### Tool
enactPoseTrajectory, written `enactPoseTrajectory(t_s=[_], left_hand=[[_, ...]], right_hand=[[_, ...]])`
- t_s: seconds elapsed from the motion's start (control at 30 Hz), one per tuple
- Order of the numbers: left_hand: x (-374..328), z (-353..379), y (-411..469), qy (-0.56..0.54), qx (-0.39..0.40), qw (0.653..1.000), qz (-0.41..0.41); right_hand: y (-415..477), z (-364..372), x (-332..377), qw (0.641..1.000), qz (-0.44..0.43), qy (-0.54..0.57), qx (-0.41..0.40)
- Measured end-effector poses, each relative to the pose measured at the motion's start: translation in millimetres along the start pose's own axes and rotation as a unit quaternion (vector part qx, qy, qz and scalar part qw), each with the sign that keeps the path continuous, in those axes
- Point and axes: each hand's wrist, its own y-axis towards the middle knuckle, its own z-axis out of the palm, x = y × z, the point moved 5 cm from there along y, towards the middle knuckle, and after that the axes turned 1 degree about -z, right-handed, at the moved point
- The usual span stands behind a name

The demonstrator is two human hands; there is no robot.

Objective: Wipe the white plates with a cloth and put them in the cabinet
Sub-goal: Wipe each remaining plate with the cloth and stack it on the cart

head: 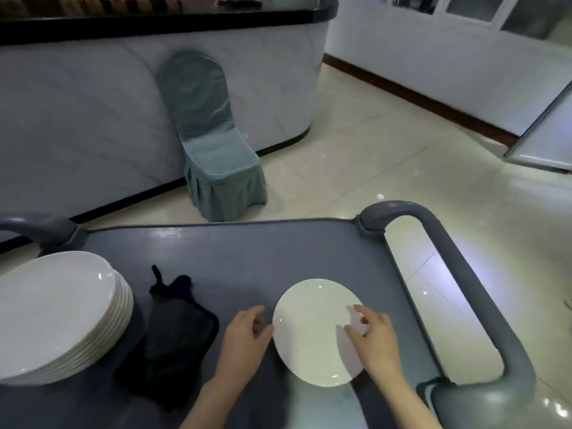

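On my grey plastic cart top [232,252], a stack of round white ceramic plates [58,314] sits far left, a crumpled black cloth [176,339] beside it; my left hand [244,332], loosely curled, meets the left rim of a single round white plate [312,342], my right hand [376,340] spreads relaxed fingers over its right side, neither gripping

Both forearms are bare, enter from the lower edge and converge slightly toward the front. The left hand [244,332] lies back upward, its fingers loosely curled and its thumb directed right, toward the other hand. The right hand [376,339] is palm down, its fingers [360,311] slightly bent, spread and directed forward-left. The hands are near each other, level and not touching.
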Motion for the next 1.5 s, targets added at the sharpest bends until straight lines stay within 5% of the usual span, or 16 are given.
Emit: enactPoseTrajectory(t_s=[0.17, 0.63, 0.93, 1.0, 1.1, 1.2, 1.27, 1.37, 1.5], left_hand=[[-5, 38, -7, 0.035, 0.047, 0.997, -0.040], [0, 25, -18, -0.033, -0.005, 0.995, -0.091], [8, -41, -17, -0.102, -0.052, 0.990, -0.083], [14, -64, -15, -0.061, -0.079, 0.994, -0.036], [30, -97, -6, 0.146, -0.135, 0.979, 0.034], [50, -104, 2, 0.324, -0.058, 0.944, 0.030], [59, -106, 4, 0.342, -0.041, 0.938, 0.038], [60, -119, 4, 0.284, -0.094, 0.951, 0.080], [57, -148, 5, 0.023, -0.171, 0.984, 0.039]], right_hand=[[1, -10, -35, 0.999, 0.029, 0.014, 0.029], [1, 1, -36, 0.990, 0.042, 0.123, 0.053], [-9, 45, 30, 0.907, 0.071, 0.415, 0.030], [-8, 49, 39, 0.904, 0.071, 0.422, 0.013], [-7, 57, 51, 0.905, 0.066, 0.421, 0.011], [-8, 68, 59, 0.903, 0.077, 0.422, 0.022], [-12, 74, 63, 0.904, 0.080, 0.418, 0.024], [-18, 78, 69, 0.908, 0.078, 0.411, 0.022], [-22, 81, 79, 0.912, 0.067, 0.405, 0.020]])
